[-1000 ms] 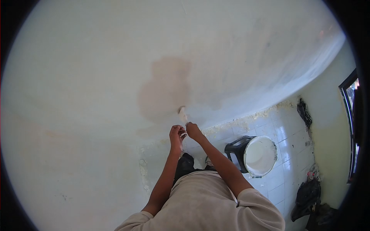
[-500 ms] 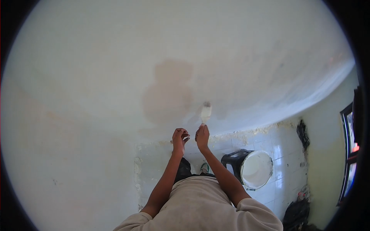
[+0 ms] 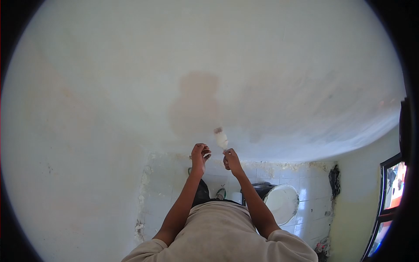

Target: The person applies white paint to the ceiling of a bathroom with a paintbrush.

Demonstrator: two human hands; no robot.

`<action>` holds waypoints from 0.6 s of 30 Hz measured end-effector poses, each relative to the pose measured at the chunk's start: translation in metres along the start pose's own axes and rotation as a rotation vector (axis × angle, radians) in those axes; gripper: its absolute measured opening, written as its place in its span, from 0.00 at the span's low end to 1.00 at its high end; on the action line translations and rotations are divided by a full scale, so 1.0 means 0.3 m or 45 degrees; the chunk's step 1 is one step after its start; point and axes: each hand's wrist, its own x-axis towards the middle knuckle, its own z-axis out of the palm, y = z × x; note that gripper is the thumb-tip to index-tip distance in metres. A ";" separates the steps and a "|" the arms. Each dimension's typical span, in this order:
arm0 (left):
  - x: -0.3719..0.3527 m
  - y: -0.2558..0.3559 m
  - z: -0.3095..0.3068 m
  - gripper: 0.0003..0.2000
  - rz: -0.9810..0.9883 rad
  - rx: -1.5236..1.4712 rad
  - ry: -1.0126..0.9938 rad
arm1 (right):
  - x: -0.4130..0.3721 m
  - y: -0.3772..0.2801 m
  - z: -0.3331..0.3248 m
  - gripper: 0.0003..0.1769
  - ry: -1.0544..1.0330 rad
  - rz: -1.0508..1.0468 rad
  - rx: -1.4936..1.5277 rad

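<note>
My right hand [image 3: 232, 160] is closed round the handle of a paintbrush [image 3: 221, 139]. White covers most of the brush head, and its tip is brownish grey. The brush points up and slightly left, its tip overlapping the pale wall [image 3: 109, 105] in this view. Just left of it, my left hand [image 3: 200, 153] is raised with loosely curled fingers, a gap showing between them, and no held thing is visible. A darker, brownish patch [image 3: 195, 105] marks the wall above both hands.
To the right, a white bucket [image 3: 282, 201] stands by a black stool [image 3: 258, 188], partly behind my right forearm. Crumbled plaster [image 3: 297, 166] lines the wall's foot along the tiled floor [image 3: 315, 198]. A dark-framed window [image 3: 389, 205] is at far right.
The brush has swung from nearly upright to leaning left, its tip now lower and further left in view. My right hand has turned with it. The whole view has shifted slightly.
</note>
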 end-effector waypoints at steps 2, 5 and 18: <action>-0.020 -0.017 0.000 0.05 -0.025 -0.019 0.021 | -0.040 -0.001 -0.024 0.09 -0.018 0.033 0.219; -0.037 -0.044 0.020 0.04 -0.048 -0.003 -0.009 | -0.086 -0.010 -0.045 0.09 -0.058 -0.030 0.246; -0.285 -0.032 0.058 0.05 -0.052 -0.011 -0.148 | -0.390 -0.022 -0.039 0.17 0.138 -0.448 0.294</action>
